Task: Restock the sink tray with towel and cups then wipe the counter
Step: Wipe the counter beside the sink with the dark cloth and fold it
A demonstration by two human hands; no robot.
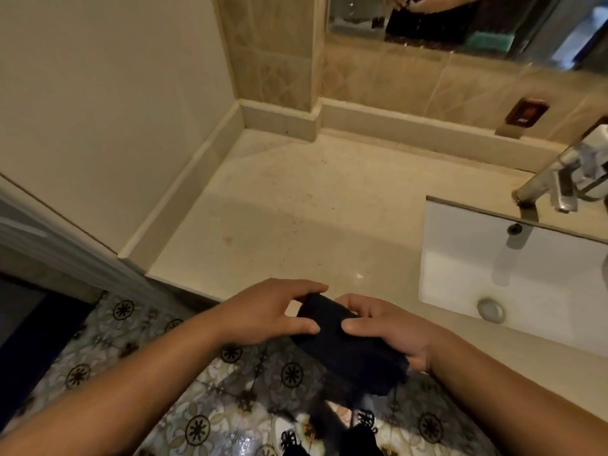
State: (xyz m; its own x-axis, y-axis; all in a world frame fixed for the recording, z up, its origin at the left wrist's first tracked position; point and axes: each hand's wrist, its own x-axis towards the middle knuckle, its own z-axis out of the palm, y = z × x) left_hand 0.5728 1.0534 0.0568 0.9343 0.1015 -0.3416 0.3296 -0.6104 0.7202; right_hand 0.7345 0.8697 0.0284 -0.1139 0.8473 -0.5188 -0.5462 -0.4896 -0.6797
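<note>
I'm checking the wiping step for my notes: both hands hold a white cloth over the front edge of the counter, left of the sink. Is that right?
Not quite: the cloth is dark, navy or black, not white. The head view shows it folded and gripped by the left hand and the right hand over the front edge of the counter, left of the sink.

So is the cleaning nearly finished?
Not yet. Nothing looks done: no tray, towel or cups show on the counter, which still has dark specks. In hand: both the left hand and right hand hold a dark cloth by the counter's edge. Restocking and wiping both seem left.
</note>
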